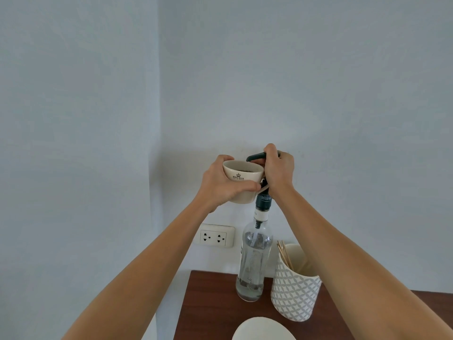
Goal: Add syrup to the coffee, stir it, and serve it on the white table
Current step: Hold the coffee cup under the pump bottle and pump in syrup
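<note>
My left hand [224, 185] holds a cream coffee cup [241, 176] raised in the air, its rim just under the dark spout of a pump [255, 157]. That pump tops a tall clear syrup bottle [253, 261] standing on the brown wooden counter [210, 307]. My right hand [278, 171] is closed over the pump head from above. Dark coffee shows inside the cup. The pump's stem is mostly hidden behind my right hand.
A patterned white-and-grey holder [295, 290] with several wooden stir sticks [285, 253] stands right of the bottle. A white saucer [263, 330] lies at the counter's near edge. A wall socket [215, 236] sits behind, left of the bottle. Pale walls meet in a corner.
</note>
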`<state>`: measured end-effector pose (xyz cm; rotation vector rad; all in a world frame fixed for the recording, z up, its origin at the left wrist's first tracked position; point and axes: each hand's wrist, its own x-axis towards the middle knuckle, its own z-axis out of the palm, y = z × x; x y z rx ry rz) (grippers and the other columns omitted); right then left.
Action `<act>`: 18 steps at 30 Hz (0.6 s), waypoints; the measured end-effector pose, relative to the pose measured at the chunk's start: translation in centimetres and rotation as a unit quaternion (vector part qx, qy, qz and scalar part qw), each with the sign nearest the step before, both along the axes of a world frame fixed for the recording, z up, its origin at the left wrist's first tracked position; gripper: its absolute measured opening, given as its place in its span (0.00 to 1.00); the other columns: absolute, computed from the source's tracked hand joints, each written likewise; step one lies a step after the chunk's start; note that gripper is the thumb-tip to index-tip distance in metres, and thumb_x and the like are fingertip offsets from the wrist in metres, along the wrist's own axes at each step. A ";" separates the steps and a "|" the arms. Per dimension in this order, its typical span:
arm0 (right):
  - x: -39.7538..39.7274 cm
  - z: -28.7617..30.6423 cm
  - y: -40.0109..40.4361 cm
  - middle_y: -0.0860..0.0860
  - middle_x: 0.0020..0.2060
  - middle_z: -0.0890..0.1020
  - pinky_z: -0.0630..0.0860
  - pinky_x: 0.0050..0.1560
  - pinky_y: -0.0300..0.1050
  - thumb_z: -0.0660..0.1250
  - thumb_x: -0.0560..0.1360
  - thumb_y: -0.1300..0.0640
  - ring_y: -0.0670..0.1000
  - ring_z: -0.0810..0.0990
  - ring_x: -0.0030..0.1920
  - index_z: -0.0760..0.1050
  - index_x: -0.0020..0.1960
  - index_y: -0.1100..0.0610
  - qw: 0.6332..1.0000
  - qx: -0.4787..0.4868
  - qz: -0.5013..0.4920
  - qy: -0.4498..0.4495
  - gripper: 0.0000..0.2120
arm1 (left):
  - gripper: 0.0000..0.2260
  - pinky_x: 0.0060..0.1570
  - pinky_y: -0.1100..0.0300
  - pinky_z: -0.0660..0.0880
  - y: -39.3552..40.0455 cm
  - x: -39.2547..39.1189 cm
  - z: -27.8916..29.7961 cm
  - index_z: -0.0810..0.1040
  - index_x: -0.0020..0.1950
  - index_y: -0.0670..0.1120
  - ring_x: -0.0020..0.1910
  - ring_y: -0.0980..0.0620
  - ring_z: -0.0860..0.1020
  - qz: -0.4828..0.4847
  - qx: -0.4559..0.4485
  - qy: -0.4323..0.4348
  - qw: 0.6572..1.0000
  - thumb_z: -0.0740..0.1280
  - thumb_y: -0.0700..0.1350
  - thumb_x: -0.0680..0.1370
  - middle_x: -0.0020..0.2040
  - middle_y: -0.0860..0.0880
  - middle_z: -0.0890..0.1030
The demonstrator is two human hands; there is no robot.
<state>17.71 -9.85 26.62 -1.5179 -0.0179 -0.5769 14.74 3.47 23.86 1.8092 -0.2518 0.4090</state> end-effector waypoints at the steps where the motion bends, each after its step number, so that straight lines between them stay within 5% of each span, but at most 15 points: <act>1: 0.1 -0.1 0.0 0.57 0.31 0.88 0.74 0.36 0.48 0.60 0.72 0.54 0.55 0.79 0.32 0.73 0.20 0.55 1.000 -0.002 -0.001 -0.002 0.22 | 0.38 0.36 0.65 0.74 0.0 0.1 0.0 0.72 0.60 0.54 0.47 0.60 0.79 0.000 0.000 0.000 1.000 0.81 0.55 0.53 0.50 0.57 0.80; 8: 0.3 -0.3 -0.2 0.59 0.32 0.87 0.73 0.35 0.49 0.60 0.69 0.54 0.55 0.78 0.31 0.71 0.16 0.54 1.000 -0.022 -0.008 0.002 0.22 | 0.39 0.36 0.64 0.74 0.0 0.2 -0.1 0.72 0.62 0.53 0.49 0.58 0.79 0.001 -0.001 0.001 1.000 0.81 0.55 0.53 0.52 0.55 0.80; 13: 0.1 -0.4 -0.2 0.71 0.41 0.84 0.72 0.37 0.52 0.59 0.67 0.54 0.58 0.74 0.33 0.68 0.27 0.60 0.999 -0.035 -0.002 -0.003 0.13 | 0.41 0.37 0.63 0.75 0.0 0.2 -0.1 0.72 0.62 0.54 0.49 0.58 0.79 -0.005 -0.003 0.003 1.000 0.80 0.57 0.51 0.52 0.55 0.80; 18: 0.3 -0.6 -0.3 0.74 0.43 0.83 0.69 0.37 0.52 0.58 0.68 0.57 0.58 0.73 0.35 0.62 0.25 0.57 0.999 -0.038 0.000 -0.017 0.14 | 0.43 0.39 0.62 0.75 -0.1 0.2 -0.1 0.72 0.63 0.53 0.50 0.57 0.79 -0.003 -0.009 0.006 1.000 0.80 0.57 0.51 0.53 0.55 0.79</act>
